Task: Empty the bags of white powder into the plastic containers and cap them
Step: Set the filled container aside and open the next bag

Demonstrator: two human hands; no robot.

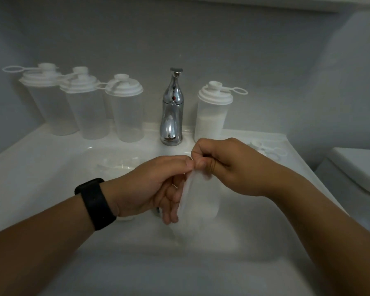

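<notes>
Both hands met over the middle of the white sink (41,159), pinching the top edge of a clear plastic bag (198,201) between them. The left hand (152,184) gripped that edge with thumb and forefinger, while its other fingers hung loosely curled behind the bag. The right hand (226,165) was clenched on the same edge from the right, thumb pressed against the bent forefinger. The bag hung down from the pinch above the basin; it was blurred, and a pale mass of white powder showed dimly in its lower part. A black watch (95,202) sat on the left wrist.

On the far ledge of the sink, left of the chrome tap (172,110), three empty clear containers (128,112) stood upright close together, each with a white lid on; their small spout caps were flipped open on their straps. Right of the tap stood a fourth container (212,116), upright and lidded, about half full of white powder, just beyond the right hand. A loose white lid (267,147) with a strap lay on the ledge at the far right, partly hidden by the right forearm. In the basin to the left of the hands lay something clear with white inside (118,166); whether it was a bag or an open container, I could not tell. A white toilet tank (357,167) stood at the right edge.
</notes>
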